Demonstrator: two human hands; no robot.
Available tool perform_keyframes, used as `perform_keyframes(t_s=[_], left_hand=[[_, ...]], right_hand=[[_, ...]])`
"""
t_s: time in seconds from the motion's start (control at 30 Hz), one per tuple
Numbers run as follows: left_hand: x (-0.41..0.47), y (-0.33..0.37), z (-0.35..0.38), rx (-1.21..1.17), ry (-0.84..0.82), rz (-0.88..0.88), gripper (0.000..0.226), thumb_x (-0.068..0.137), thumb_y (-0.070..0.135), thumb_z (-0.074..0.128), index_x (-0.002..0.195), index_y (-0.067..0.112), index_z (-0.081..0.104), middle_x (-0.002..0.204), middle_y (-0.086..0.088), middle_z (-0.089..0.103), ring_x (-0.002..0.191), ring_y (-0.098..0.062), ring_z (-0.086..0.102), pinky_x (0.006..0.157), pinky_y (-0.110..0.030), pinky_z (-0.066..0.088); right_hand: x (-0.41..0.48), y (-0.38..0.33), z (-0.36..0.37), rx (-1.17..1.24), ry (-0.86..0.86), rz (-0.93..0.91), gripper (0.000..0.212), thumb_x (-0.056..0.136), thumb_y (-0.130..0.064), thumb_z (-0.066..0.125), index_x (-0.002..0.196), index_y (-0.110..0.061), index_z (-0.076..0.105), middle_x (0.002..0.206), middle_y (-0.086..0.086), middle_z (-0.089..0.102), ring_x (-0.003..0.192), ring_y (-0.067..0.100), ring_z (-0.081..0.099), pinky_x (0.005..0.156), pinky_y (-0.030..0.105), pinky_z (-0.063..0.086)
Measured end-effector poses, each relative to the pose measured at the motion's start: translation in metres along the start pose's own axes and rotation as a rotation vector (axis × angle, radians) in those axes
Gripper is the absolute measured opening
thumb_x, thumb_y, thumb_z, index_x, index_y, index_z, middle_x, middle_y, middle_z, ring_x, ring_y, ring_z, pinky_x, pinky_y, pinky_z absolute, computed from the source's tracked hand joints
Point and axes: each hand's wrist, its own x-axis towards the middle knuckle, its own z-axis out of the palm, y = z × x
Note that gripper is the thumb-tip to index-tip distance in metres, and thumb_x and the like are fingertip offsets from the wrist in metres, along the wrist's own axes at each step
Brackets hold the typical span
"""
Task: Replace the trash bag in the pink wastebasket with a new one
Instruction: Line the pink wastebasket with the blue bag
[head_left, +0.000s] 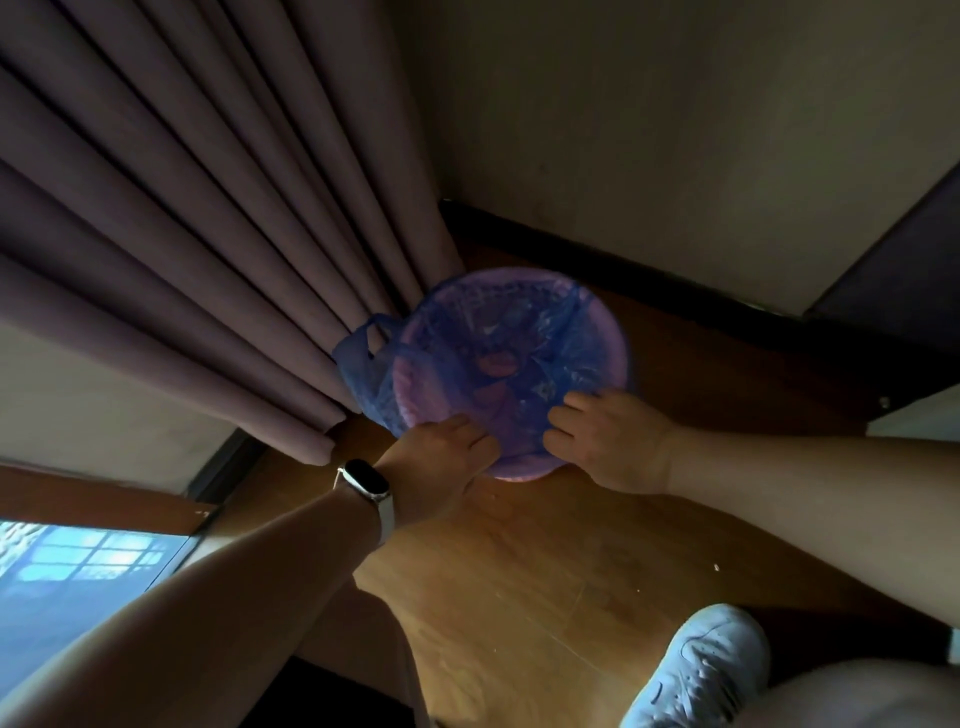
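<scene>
We had both hands at the pink wastebasket's (613, 332) near rim: left hand (441, 457) & right hand (605, 441) pinching the blue bag (519, 353). Prob. removal step; next: gather handles, lift straight up.

A room in a home, at a corner. Pleated purple curtains (197, 249) hang to a wooden laminate floor (519, 571) edged by dark baseboard (649, 270). Plain cream walls (675, 130) meet beside a window (78, 561).

We see a pleated purple curtain (182, 249) hanging at left, its folds reaching the wooden floor (545, 571). A beige wall (649, 130) with a dark baseboard (597, 254) stands behind. A white shoe (706, 670) rests on the floor at lower right, and a window (78, 561) glows blue at lower left.
</scene>
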Motion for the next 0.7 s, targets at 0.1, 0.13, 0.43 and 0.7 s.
perform_keyframes(t_s=[0.1, 0.13, 0.43, 0.7], left_hand=[[-0.004, -0.002, 0.001, -0.035, -0.025, -0.040, 0.020, 0.076, 0.012, 0.058, 0.095, 0.016, 0.059, 0.089, -0.005, 0.063, 0.077, -0.022, 0.059, 0.065, -0.031, 0.051], [-0.006, -0.003, 0.000, -0.054, -0.034, -0.050, 0.021, 0.075, 0.016, 0.057, 0.096, 0.016, 0.059, 0.091, -0.005, 0.062, 0.079, -0.023, 0.059, 0.066, -0.031, 0.053], [-0.016, -0.022, -0.020, -0.213, 0.214, -0.380, 0.033, 0.080, 0.042, 0.060, 0.106, 0.021, 0.058, 0.109, -0.003, 0.057, 0.099, -0.025, 0.055, 0.080, -0.041, 0.050], [-0.006, -0.039, -0.015, -0.381, 0.202, -0.964, 0.056, 0.082, 0.022, 0.066, 0.134, 0.014, 0.044, 0.115, -0.008, 0.050, 0.097, -0.028, 0.054, 0.074, -0.034, 0.043]], right_hand=[[0.002, -0.005, -0.002, 0.059, -0.044, 0.024, 0.011, 0.075, -0.015, 0.059, 0.085, -0.018, 0.057, 0.079, 0.005, 0.058, 0.070, 0.025, 0.053, 0.055, 0.037, 0.045], [0.001, -0.007, -0.004, 0.098, -0.065, 0.045, 0.015, 0.072, -0.017, 0.066, 0.085, -0.018, 0.058, 0.079, 0.004, 0.059, 0.071, 0.025, 0.054, 0.057, 0.037, 0.046], [0.006, 0.016, -0.032, 0.324, 0.117, 0.356, 0.039, 0.085, -0.049, 0.052, 0.102, -0.015, 0.061, 0.100, 0.003, 0.058, 0.086, 0.021, 0.057, 0.069, 0.033, 0.049], [0.022, 0.040, -0.016, 0.848, 0.179, 1.120, 0.030, 0.081, -0.017, 0.073, 0.100, -0.025, 0.051, 0.100, -0.005, 0.054, 0.079, 0.004, 0.057, 0.057, 0.015, 0.037]])
